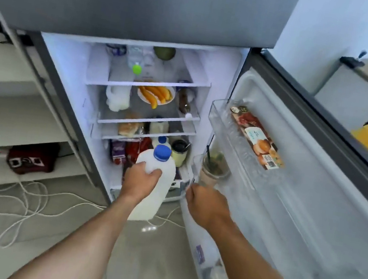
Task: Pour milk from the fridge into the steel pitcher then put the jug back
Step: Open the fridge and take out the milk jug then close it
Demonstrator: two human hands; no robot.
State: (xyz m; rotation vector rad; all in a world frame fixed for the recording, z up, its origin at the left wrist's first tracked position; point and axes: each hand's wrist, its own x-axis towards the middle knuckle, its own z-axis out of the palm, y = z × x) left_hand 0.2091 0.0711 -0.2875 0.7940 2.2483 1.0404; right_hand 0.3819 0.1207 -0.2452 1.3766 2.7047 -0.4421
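Observation:
My left hand (140, 181) grips a white plastic milk jug (161, 184) with a blue cap by its handle, upright, just in front of the open fridge's lowest shelf. My right hand (204, 203) rests on the edge of the lower door bin (194, 165), fingers curled over it; whether it grips is unclear. The fridge door (292, 182) stands wide open to the right. The steel pitcher is not in view.
Another blue-capped jug (162, 140), cartons and a dark-lidded cup crowd the lowest shelf. A plastic cup with a straw (213, 168) sits in the door bin, a juice carton (257, 138) in the bin above. White cables lie on the floor at left.

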